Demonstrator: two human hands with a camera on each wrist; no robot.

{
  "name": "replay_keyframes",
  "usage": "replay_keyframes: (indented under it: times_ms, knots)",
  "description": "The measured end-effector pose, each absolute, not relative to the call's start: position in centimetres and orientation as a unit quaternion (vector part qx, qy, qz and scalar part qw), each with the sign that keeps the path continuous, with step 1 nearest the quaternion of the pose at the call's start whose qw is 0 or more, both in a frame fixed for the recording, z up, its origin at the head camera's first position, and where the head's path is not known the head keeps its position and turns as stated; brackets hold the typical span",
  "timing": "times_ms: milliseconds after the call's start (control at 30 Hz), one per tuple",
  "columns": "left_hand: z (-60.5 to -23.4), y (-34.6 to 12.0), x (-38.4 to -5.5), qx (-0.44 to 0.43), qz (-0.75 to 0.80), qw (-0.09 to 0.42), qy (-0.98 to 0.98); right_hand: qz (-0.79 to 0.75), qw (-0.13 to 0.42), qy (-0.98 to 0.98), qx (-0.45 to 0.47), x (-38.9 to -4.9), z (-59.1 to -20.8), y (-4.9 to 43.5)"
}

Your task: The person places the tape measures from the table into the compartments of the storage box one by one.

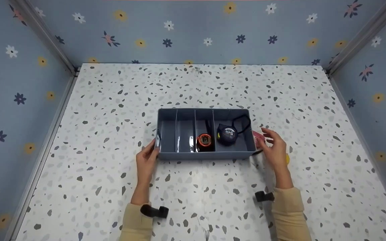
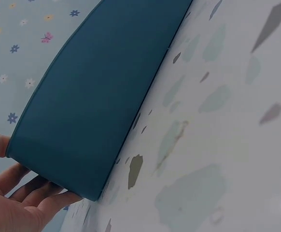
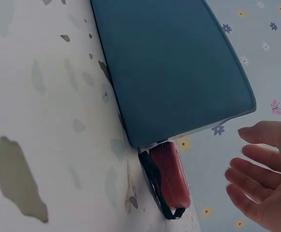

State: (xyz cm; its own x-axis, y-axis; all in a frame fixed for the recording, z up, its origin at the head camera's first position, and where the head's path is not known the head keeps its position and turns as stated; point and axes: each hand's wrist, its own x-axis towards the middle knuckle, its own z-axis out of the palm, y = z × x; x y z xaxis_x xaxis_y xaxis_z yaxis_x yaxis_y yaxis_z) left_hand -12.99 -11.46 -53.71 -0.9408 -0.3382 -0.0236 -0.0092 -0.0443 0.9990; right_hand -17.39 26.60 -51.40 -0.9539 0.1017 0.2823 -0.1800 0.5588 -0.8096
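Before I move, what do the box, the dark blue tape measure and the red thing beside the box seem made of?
Box: probably plastic, smooth with low sheen; its walls look thin and even.
Tape measure: likely plastic, fairly matte; a rounded, moulded-looking case with pale print.
Red thing: perhaps plastic, faintly shiny, with rounded edges; its black strap looks like fabric, bending as a flat band.

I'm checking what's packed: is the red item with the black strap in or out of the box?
Out: the right wrist view shows the red item outside, beside the box.
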Motion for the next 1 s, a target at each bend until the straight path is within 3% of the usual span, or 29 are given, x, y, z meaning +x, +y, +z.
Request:
replay_keyframes:
  times_ms: [833, 1000]
  knots:
    - [-53.0, -11.4, -12.9, 0.129, -0.718, 0.108, -0.675, 0.421, 0.024, -0.906, -0.024, -18.8, -53.3, 27.5]
    - [-56.3, -12.0, -13.6, 0.108, -0.716, 0.121, -0.68, 0.415, 0.016, -0.91, -0.016, -18.9, -53.4, 27.5]
